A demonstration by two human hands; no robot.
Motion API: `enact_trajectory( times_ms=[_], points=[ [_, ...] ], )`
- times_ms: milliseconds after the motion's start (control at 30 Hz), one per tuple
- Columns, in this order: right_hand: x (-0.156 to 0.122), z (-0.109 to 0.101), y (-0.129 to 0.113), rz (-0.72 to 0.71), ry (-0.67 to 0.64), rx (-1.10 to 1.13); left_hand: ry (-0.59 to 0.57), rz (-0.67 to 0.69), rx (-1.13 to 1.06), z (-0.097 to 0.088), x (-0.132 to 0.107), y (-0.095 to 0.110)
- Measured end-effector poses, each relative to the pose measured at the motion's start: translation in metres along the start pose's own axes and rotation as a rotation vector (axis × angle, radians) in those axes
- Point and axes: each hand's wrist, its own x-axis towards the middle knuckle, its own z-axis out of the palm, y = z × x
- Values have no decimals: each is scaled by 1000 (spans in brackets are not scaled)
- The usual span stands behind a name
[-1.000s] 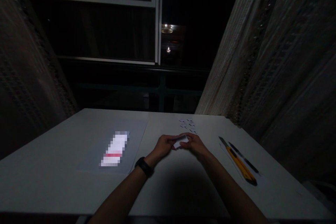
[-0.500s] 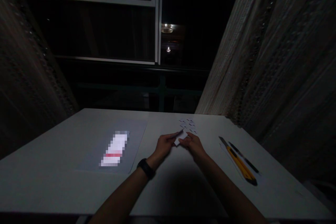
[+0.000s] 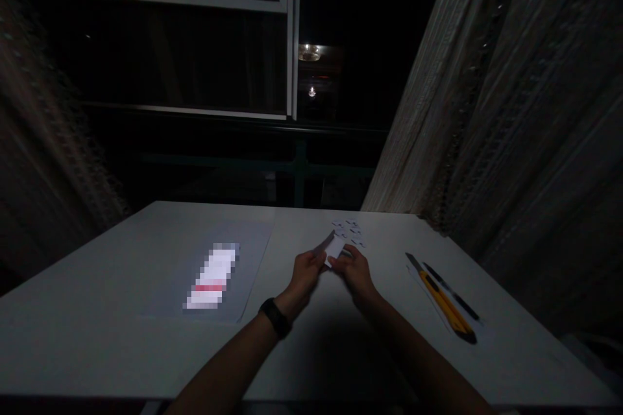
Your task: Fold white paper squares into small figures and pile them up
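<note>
- The left hand is gripping the left side of a small white paper piece, its fingers closing down to roughly the paper's thickness.
- The right hand is pinching the near right part, thumb pressing on the paper (the fingers behind are partly hiding, so their exact contact cannot be told).
- The paper piece is sitting between both hands, over the middle of the table, and is showing a shaded face beside a bright one, apparently along a fold.
- Working well here is likely calling for steady left fingers, edges meeting evenly, and light right-thumb pressure running along the crease.
- Squeezing hard is risking a skewed or crumpled edge, since thin paper is presumably yielding easily.
- Small paper pieces are lying just beyond the hands; a yellow cutter and a dark pen are resting to the right.
</note>
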Motion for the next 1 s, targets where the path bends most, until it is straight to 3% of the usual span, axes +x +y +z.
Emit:
enact_trajectory(
  times_ms=[200, 733, 900, 1000],
  points=[
    [-1, 3, 2, 1, 63, 11, -35, 50, 41, -1, 2, -4],
    [3, -1, 13, -113, -121, -66, 77, 12, 56, 4, -3, 3],
    [2, 1, 10, -97, -67, -39, 66, 26, 59, 4, -4, 4],
    [3, -1, 5, -64, -101, -56, 89, 30, 112, 2, -3, 3]
  ],
)
